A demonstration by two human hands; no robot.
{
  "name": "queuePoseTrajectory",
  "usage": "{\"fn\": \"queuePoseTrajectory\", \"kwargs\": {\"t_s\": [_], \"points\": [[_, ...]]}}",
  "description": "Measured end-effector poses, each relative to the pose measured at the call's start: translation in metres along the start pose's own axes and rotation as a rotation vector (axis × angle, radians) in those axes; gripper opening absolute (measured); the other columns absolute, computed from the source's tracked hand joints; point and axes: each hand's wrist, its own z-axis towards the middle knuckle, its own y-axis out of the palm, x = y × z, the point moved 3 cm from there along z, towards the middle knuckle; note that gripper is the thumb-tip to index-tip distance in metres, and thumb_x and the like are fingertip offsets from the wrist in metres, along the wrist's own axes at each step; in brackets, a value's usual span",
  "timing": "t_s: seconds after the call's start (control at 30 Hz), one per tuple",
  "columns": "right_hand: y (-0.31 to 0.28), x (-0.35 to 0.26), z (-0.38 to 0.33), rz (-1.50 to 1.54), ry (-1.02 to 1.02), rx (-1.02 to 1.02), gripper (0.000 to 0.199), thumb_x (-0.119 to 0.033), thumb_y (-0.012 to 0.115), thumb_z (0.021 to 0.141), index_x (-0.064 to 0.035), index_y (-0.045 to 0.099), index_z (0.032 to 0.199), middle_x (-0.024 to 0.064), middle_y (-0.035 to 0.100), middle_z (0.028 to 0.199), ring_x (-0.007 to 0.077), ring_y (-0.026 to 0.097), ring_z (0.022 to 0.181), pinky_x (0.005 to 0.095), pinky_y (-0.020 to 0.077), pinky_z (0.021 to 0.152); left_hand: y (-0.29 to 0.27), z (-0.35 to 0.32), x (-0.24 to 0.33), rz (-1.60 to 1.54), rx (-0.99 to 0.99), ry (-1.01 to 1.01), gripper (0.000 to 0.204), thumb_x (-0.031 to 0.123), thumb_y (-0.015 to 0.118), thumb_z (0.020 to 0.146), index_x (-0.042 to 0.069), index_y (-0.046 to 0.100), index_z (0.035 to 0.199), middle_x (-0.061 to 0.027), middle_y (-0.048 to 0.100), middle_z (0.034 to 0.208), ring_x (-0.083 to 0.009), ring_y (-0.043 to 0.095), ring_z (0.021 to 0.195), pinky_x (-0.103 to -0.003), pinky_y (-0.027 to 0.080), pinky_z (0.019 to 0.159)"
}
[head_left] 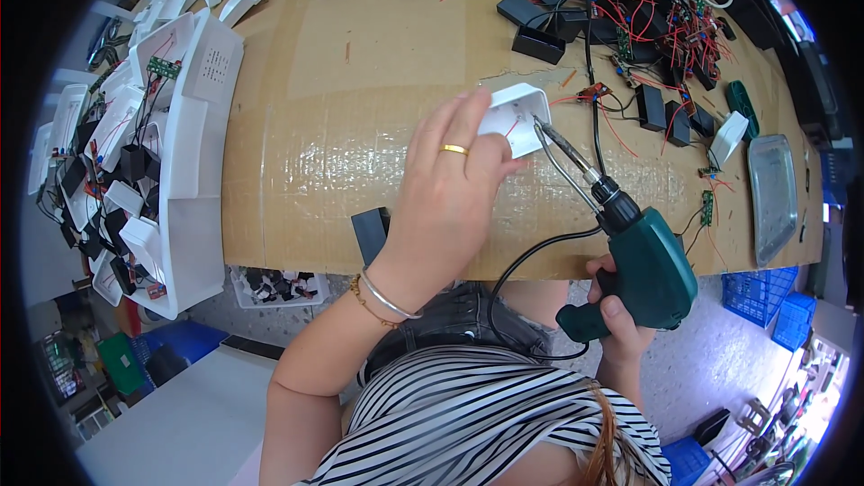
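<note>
Head view: a small white plastic housing [522,109] is being held tilted over a cardboard-covered worktable [315,153], its hollow inside turning toward the tool, a thin red wire [514,129] showing within. A person's left hand [450,180] is gripping the housing by its left side, fingers bent and thumb close to them, a gold ring [454,149] circling one finger. Two slim metal rods [569,149] of a dark green pistol-grip soldering gun [652,270] are converging at the housing's open side; whether they are touching it is not showing clearly. The right hand [621,319] is wrapping around the gun's handle, fingers curled in, while a black cable [531,252] is looping beside it.

Near the left wrist, a black rectangular box [370,234] is lying by the worktable's front edge. Toward the far right, red-wired circuit boards [693,45] are lying tangled among more black boxes [540,43], and a shallow grey tray [774,198] is resting at the right end. At left, a large white bin [196,238] is holding white housings [121,117] and a green circuit board [164,67]. Blue baskets [756,295] are standing below, to the right.
</note>
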Motion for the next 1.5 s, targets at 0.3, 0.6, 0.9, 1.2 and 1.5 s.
{"fn": "queuePoseTrajectory", "kwargs": {"t_s": [0.3, 0.6, 0.9, 1.2, 1.5], "points": [[0.002, -0.003, -0.001, 0.02, 0.007, -0.022, 0.052, -0.014, 0.066, 0.072, 0.0031, 0.046, 0.118, 0.0138, 0.059, 0.098, 0.0125, 0.054, 0.072, 0.0249, 0.0443, 0.068, 0.012, 0.003, 0.0, 0.104, 0.118, 0.033, 0.016, -0.001, 0.059, 0.075, -0.001, 0.045, 0.085, -0.0182, 0.053, 0.1, -0.0334, 0.05, 0.091, -0.041, 0.041, 0.078], [0.004, -0.004, -0.008, -0.049, 0.043, 0.012, 0.049, -0.014, 0.066, 0.076, 0.0019, 0.047, 0.118, 0.0106, 0.058, 0.1, 0.0114, 0.052, 0.076, 0.0249, 0.0435, 0.068, 0.022, 0.005, 0.008, 0.149, 0.144, -0.046, 0.017, -0.002, 0.058, 0.072, 0.0, 0.045, 0.083, -0.0143, 0.05, 0.098, -0.0315, 0.047, 0.091, -0.041, 0.039, 0.08], [0.015, -0.01, -0.008, -0.178, 0.136, 0.11, 0.046, -0.02, 0.067, 0.071, 0.0015, 0.052, 0.108, 0.0119, 0.059, 0.096, 0.0129, 0.051, 0.072, 0.0257, 0.0417, 0.066, 0.021, 0.005, 0.009, 0.177, 0.11, -0.05, 0.019, 0.0, 0.06, 0.07, 0.0, 0.045, 0.082, -0.014, 0.049, 0.098, -0.0309, 0.046, 0.092, -0.041, 0.038, 0.079], [0.016, -0.011, -0.009, -0.195, 0.15, 0.122, 0.046, -0.021, 0.067, 0.071, 0.001, 0.052, 0.108, 0.0116, 0.059, 0.095, 0.0122, 0.051, 0.071, 0.0252, 0.0417, 0.066, 0.022, 0.006, 0.008, 0.195, 0.107, -0.04, 0.018, 0.0, 0.059, 0.07, 0.0, 0.046, 0.081, -0.0143, 0.05, 0.097, -0.0307, 0.046, 0.091, -0.041, 0.038, 0.08], [0.017, -0.009, -0.009, -0.174, 0.12, 0.124, 0.046, -0.021, 0.068, 0.071, 0.0008, 0.052, 0.108, 0.0117, 0.059, 0.095, 0.0122, 0.051, 0.071, 0.0251, 0.0417, 0.066, 0.025, 0.004, 0.007, 0.182, 0.093, -0.057, 0.014, 0.005, 0.053, 0.072, 0.0, 0.048, 0.083, -0.0145, 0.048, 0.1, -0.0294, 0.045, 0.097, -0.041, 0.037, 0.085]]}}
